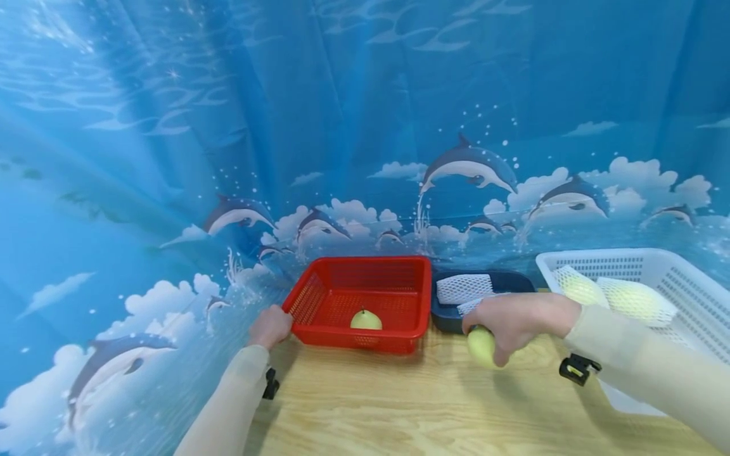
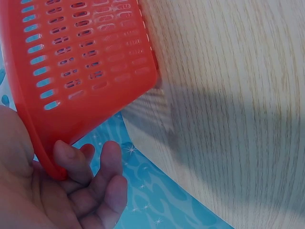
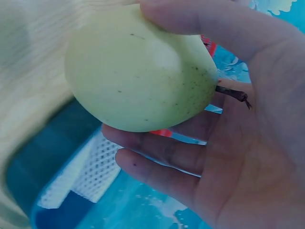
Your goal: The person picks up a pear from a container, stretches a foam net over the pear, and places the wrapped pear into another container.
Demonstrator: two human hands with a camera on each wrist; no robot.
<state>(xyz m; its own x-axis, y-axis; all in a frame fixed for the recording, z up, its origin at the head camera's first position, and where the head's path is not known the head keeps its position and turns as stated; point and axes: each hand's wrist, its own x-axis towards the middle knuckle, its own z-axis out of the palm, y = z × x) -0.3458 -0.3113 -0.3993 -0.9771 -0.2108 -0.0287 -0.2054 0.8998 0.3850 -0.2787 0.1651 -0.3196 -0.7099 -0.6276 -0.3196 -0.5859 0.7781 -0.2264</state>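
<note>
My right hand point(image 1: 521, 322) holds a yellow-green pear point(image 3: 143, 71) between thumb and fingers, in front of the dark blue tray. Dark specks and a brown stem show on the pear in the right wrist view. My left hand point(image 2: 62, 186) grips the rim of a red plastic basket point(image 1: 365, 341) at its near left corner. Inside that basket, near its front wall, sits another pear point(image 1: 365, 320). The dark blue tray point(image 1: 447, 324), partly behind my right hand, contains white foam net sleeves point(image 1: 463, 289).
At the right stands a white slotted basket point(image 1: 656, 258) with pears in foam nets point(image 1: 635, 301) inside, partly hidden by my right forearm. All of these rest on a wood-grain table point(image 1: 365, 405). A blue dolphin-print curtain point(image 1: 353, 126) hangs right behind the baskets.
</note>
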